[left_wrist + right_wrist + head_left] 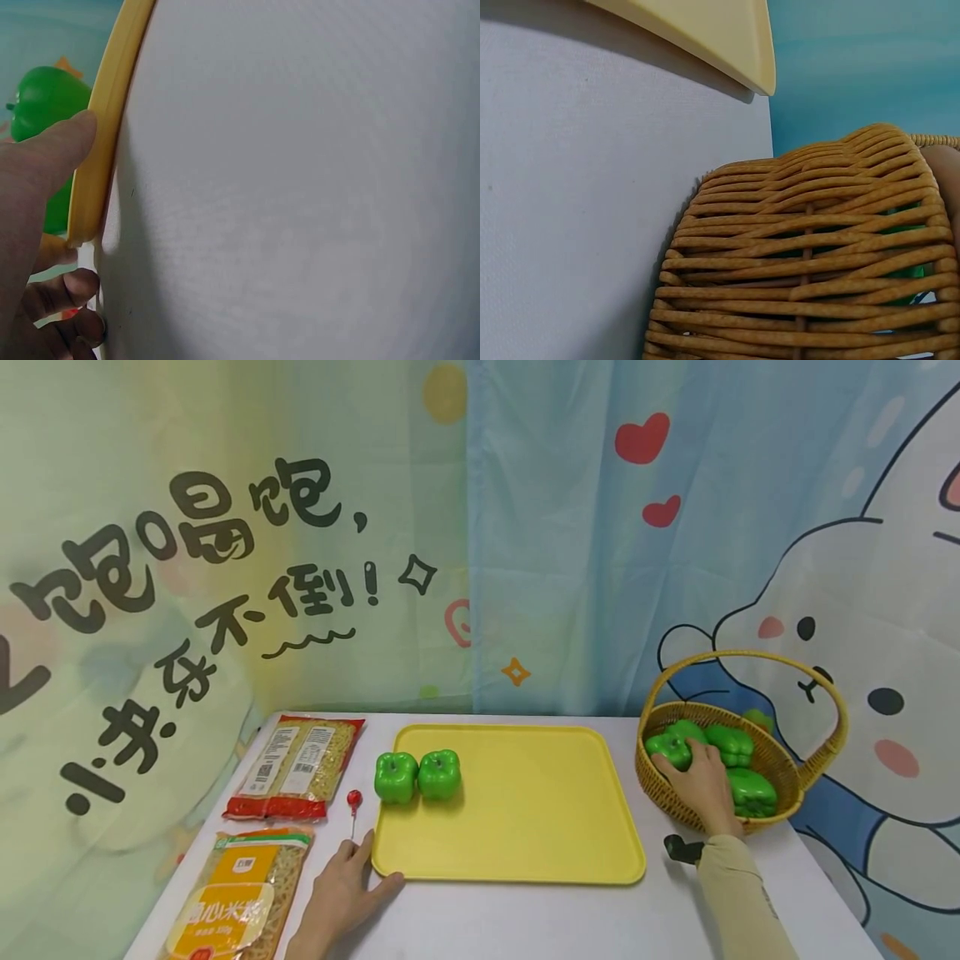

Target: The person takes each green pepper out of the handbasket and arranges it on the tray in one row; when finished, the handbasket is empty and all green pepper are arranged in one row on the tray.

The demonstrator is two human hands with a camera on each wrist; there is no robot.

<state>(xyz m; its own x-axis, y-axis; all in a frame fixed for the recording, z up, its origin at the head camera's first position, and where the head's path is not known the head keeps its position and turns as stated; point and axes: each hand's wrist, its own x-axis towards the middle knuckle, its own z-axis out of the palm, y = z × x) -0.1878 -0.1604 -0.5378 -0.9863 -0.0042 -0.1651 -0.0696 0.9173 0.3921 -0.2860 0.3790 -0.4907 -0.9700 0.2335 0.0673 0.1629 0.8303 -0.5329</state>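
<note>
A yellow tray (525, 810) lies on the white table, with two green bell peppers (439, 775) side by side at its left. My left hand (345, 887) holds the tray's near left corner, thumb on the front rim and index finger at the left side. In the left wrist view the thumb (71, 142) presses the rim and the other fingers are bent beside the table. My right hand (703, 787) reaches into a wicker basket (660, 793), fingers around a green bell pepper (665, 747). Several bell peppers sit in there; the right wrist view mostly shows the basket's woven side (802, 262).
Left of the tray lie a red lollipop (355, 799), a red-edged food packet (296, 768) and an orange food packet (232, 897). The basket's tall handle (750, 654) arches over it. A printed curtain (540, 543) hangs behind the table.
</note>
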